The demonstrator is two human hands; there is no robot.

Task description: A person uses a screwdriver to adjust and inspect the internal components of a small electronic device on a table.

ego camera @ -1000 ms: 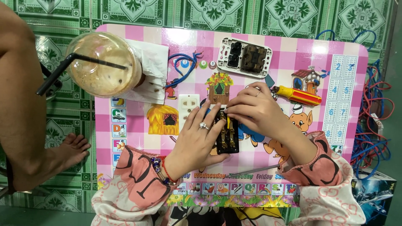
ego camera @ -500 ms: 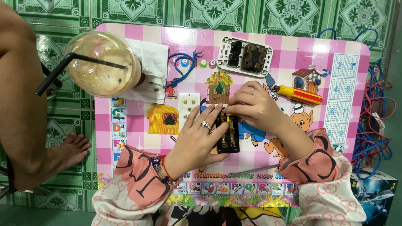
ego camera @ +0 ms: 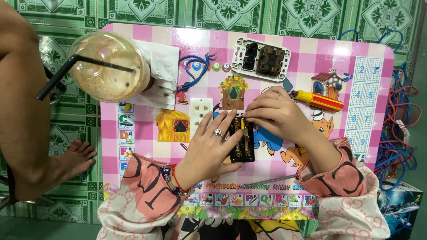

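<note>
A black rectangular switch module [ego camera: 242, 141] with brass contacts lies flat lengthwise, clasped between both hands' fingers [ego camera: 222, 126], its lower end showing.

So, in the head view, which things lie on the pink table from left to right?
Plastic drink cup → white socket → left hand → black switch part → right hand → yellow-handled screwdriver → tangled wires just off the table's right edge.

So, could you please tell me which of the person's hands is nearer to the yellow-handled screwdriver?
Right. The right hand lies just left of the yellow-handled screwdriver, fingers on the black switch block. The left hand rests farther away, on the block's left side.
</note>
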